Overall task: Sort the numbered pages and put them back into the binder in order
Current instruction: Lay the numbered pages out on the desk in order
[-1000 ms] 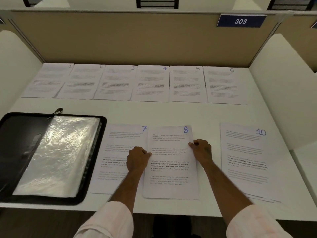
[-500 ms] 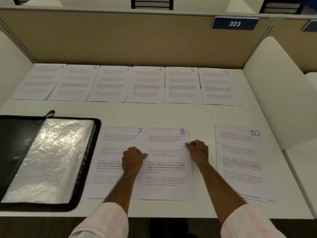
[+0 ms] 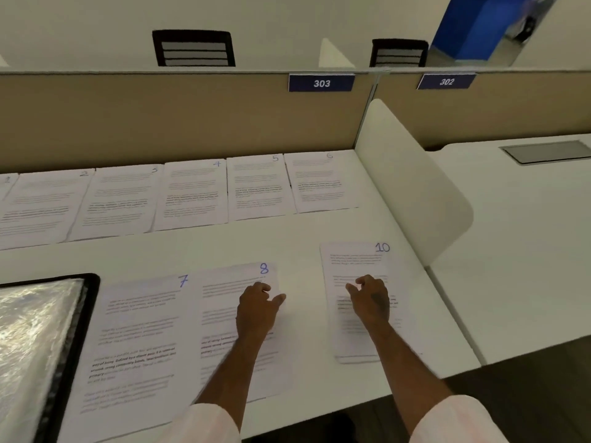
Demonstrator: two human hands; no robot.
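The view is swinging to the right, and at the 8 o'clock edge the open binder (image 3: 92, 302) is now lying half out of shot, its glossy sleeves facing up. Page 7 (image 3: 140, 340) is lying just beside it at 3 o'clock, and page 8 (image 3: 220, 302) is overlapping that sheet's right edge. The left hand (image 3: 257, 310) is no longer pinching page 8's left edge. It is sitting over the sheet's right half with fingers loosely curled and thumb poking out toward 3 o'clock, gripping nothing, though I cannot tell if it is pressing down. The right hand (image 3: 369, 298) is crossing from page 8's right edge to page 10 (image 3: 355, 260), well apart at 3 o'clock, and is hanging over it with fingers relaxed, thumb and forefinger parted, nothing held. To my eye that is page 8 being left as placed and the search turning to the pile under 10, likely for a 9. Counting now: one binder and two hands. Nine numbered sheets are showing, with six in the far row running from 9 to 1 o'clock, page 1 (image 3: 5, 183) a mere sliver, then page 2 (image 3: 41, 206), page 3 (image 3: 121, 199), page 4 (image 3: 193, 196), page 5 (image 3: 257, 187) and page 6 (image 3: 319, 183). Three are lying in the near row, and no 9 is in sight.
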